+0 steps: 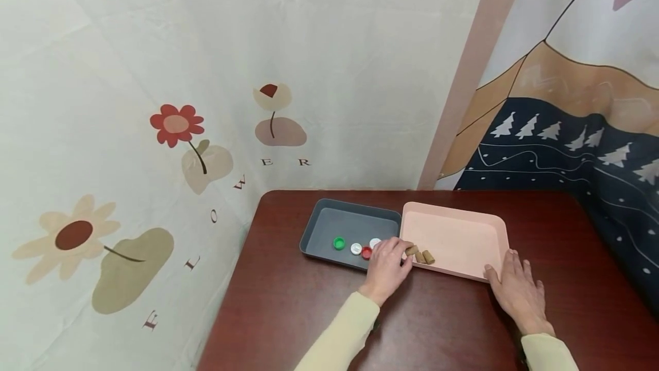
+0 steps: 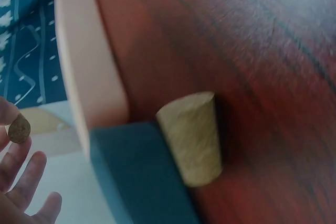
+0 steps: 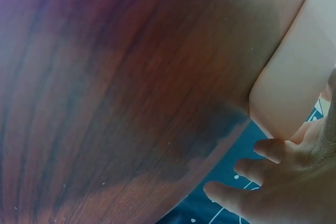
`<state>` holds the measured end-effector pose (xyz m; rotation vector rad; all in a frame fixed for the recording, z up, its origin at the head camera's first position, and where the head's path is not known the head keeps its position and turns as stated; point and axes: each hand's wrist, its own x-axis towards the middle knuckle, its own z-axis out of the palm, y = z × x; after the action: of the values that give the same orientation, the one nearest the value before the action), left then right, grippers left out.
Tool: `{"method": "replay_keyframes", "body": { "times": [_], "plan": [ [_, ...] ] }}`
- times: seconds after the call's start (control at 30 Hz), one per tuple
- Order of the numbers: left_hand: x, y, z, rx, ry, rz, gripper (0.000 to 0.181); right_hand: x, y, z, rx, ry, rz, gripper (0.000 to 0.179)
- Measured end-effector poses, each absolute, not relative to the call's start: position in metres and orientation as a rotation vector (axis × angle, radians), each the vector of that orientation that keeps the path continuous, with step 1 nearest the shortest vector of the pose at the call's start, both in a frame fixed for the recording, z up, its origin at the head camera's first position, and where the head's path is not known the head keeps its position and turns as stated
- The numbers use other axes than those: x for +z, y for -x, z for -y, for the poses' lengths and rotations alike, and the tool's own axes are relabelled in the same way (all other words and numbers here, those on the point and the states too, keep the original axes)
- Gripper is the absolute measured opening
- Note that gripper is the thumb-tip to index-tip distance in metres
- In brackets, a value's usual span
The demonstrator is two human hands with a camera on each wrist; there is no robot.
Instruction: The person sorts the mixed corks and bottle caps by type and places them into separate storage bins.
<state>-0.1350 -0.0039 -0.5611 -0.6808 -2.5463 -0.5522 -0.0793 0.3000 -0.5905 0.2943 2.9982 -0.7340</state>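
Observation:
My left hand (image 1: pixel 388 262) reaches over the spot where the two trays meet. Between its thumb and finger it pinches a cork (image 2: pixel 19 129), seen at the left edge of the left wrist view. More corks (image 1: pixel 428 256) lie in the front left corner of the pink tray (image 1: pixel 453 228). Another cork (image 2: pixel 191 140) is on the table against the blue-grey tray's outer wall (image 2: pixel 131 166); the left hand and arm hide it in the head view. My right hand (image 1: pixel 517 291) rests on the pink tray's front right corner, fingers extended along the outside.
Inside the blue-grey tray (image 1: pixel 350 219) lie bottle caps: a green one (image 1: pixel 338 243), a red one (image 1: pixel 366 252) and two white ones (image 1: pixel 356 248). Both trays stand side by side on a dark red-brown table (image 1: pixel 288 302). Printed cloth (image 1: pixel 360 74) hangs behind the table.

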Motion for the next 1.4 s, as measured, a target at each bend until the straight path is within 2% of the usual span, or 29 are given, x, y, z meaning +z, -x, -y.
{"method": "replay_keyframes", "body": {
  "times": [0.4,0.8,1.13,1.4],
  "plan": [
    [-0.582,0.154,-0.017,-0.427,0.599,2.576,0.019,-0.591,0.081,-0.299,-0.767,-0.318,-2.977,0.088],
    [-0.583,0.16,-0.027,-0.434,0.487,2.71,0.02,-0.592,0.082,-0.295,-0.784,-0.323,-2.983,0.086],
    [-0.589,0.152,-0.019,-0.513,0.53,2.623,0.032,-0.592,0.081,-0.295,-0.779,-0.318,-2.982,0.086],
    [-0.586,0.141,-0.009,-0.565,0.535,2.65,0.057,-0.591,0.079,-0.297,-0.779,-0.318,-2.988,0.085]
  ]
}}
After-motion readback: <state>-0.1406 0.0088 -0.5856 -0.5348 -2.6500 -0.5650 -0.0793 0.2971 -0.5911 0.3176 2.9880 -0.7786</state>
